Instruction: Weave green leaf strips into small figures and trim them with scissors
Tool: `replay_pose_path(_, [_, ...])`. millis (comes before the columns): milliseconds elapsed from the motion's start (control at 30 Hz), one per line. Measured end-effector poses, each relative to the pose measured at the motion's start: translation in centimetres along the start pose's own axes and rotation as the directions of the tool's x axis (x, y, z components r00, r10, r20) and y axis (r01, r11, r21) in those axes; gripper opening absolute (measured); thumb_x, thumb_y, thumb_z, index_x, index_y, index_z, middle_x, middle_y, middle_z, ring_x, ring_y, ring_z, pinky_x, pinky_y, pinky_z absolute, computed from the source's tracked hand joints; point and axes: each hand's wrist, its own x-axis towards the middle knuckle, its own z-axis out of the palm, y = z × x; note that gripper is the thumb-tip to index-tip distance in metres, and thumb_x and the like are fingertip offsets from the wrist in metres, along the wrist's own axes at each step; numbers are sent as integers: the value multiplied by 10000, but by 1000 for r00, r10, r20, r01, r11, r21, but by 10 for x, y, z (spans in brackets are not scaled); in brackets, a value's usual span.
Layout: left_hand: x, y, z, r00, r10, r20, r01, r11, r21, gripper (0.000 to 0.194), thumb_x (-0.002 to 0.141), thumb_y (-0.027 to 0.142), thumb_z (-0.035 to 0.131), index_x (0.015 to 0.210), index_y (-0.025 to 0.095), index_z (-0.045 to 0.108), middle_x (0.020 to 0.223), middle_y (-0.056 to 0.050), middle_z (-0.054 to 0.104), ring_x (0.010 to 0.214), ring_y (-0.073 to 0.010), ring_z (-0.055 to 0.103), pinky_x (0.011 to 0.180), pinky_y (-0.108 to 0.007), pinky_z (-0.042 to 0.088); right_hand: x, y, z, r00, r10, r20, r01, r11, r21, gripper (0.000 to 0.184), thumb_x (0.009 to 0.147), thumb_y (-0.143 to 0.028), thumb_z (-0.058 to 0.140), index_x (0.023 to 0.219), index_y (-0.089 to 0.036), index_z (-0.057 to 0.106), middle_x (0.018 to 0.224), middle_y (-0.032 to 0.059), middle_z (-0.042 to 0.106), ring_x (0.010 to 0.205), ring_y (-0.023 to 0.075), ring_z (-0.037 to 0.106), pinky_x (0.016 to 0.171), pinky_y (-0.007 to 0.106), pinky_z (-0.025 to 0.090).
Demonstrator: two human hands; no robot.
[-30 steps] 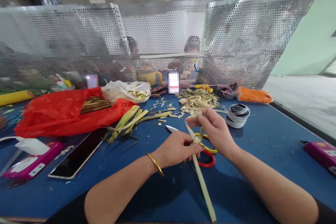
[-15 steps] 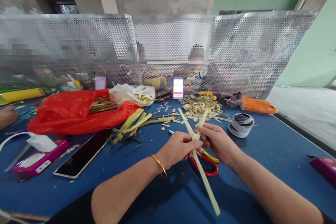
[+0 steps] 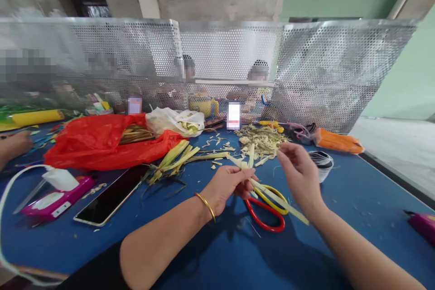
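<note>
My left hand (image 3: 231,186), a gold bangle at its wrist, pinches pale green husk strips (image 3: 282,200) where they cross. One long strip slants down to the right, and shorter ends stick up above the fingers. To the right, apart from the strips, my right hand (image 3: 301,176) is closed with thumb and fingertips together. Whatever it pinches, perhaps a thin fibre, is too small to make out. Scissors (image 3: 267,224) with red and yellow handles lie on the table below the strips, their blades hidden by my left hand.
A pile of husk scraps (image 3: 261,138) lies beyond my hands. Left are husk stalks (image 3: 173,158), a red plastic bag (image 3: 88,140), a phone (image 3: 110,197) and a magenta power strip (image 3: 56,201). A thread spool (image 3: 322,163) stands right, before a perforated metal screen (image 3: 231,50). Another person's hand (image 3: 13,145) shows far left.
My right hand has let go of the husk strips and moved right. In my left hand the long strip has swung from pointing down to slanting rightward. The scissors' handles show more.
</note>
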Motion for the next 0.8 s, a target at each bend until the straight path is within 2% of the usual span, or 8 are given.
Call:
replay_pose_path(33, [1, 0, -1, 1000, -20, -18, 19, 999, -39, 298, 712, 411, 704, 744, 115, 689, 563, 4, 599, 446, -84, 541, 507, -221, 456, -3, -6, -4, 970, -243, 5, 242, 959, -148, 116, 842, -270, 577, 928, -204, 620, 876, 43, 644, 803, 180, 580, 732, 323, 438])
replay_pose_path(100, [3, 1, -3, 998, -49, -49, 43, 994, -103, 315, 698, 424, 718, 765, 117, 692, 609, -9, 627, 478, -90, 570, 499, -208, 446, -11, -18, -8, 778, -582, 236, 628, 721, -293, 89, 866, -179, 542, 893, -200, 624, 829, 38, 653, 778, 178, 581, 734, 327, 414])
replay_pose_path(200, [4, 4, -4, 995, -31, -91, 18, 991, -131, 346, 674, 440, 738, 772, 111, 693, 656, -25, 657, 386, -23, 440, 378, -162, 271, -27, -24, -2, 392, -693, 605, 920, 297, -255, 146, 885, -134, 508, 958, -170, 630, 761, 40, 661, 706, 177, 578, 720, 336, 387])
replay_pose_path(233, [4, 5, -4, 994, -16, -107, 1, 991, -134, 361, 664, 448, 744, 769, 107, 692, 659, -25, 659, 356, -2, 365, 359, -166, 202, -31, -23, 2, 351, -664, 660, 936, 249, -248, 167, 895, -130, 484, 982, -155, 624, 780, 53, 669, 725, 185, 590, 735, 340, 385])
replay_pose_path(267, [4, 6, -4, 993, -6, -122, -12, 990, -141, 376, 650, 457, 752, 761, 103, 690, 654, -22, 656, 343, 11, 304, 354, -174, 153, -34, -20, 7, 374, -634, 677, 928, 260, -268, 179, 907, -138, 462, 999, -142, 615, 807, 67, 675, 748, 192, 602, 742, 340, 383])
replay_pose_path(467, [4, 6, -4, 985, -41, -166, 8, 980, -197, 426, 604, 474, 779, 805, 112, 676, 778, -40, 681, 386, -1, 318, 358, -185, 98, -41, 1, 23, 764, -310, 565, 611, 629, -481, 176, 899, -339, 510, 919, -177, 579, 692, 33, 665, 539, 173, 571, 546, 288, 311])
replay_pose_path(600, [6, 4, -5, 994, -19, -105, 0, 985, -173, 375, 647, 438, 761, 832, 122, 683, 800, -43, 675, 422, -8, 360, 374, -170, 135, -45, 4, 27, 816, 15, 577, 293, 850, -437, 254, 918, -359, 459, 715, -225, 530, 600, 0, 638, 502, 148, 549, 497, 250, 272])
replay_pose_path(800, [3, 12, -7, 999, 43, -24, -46, 992, -116, 216, 732, 298, 694, 836, 110, 704, 470, 55, 444, 410, -33, 290, 398, -177, 143, -48, -2, 28, 847, 89, 524, 45, 970, -238, 355, 925, -375, 435, 609, -214, 430, 504, -25, 525, 474, 114, 435, 497, 226, 273])
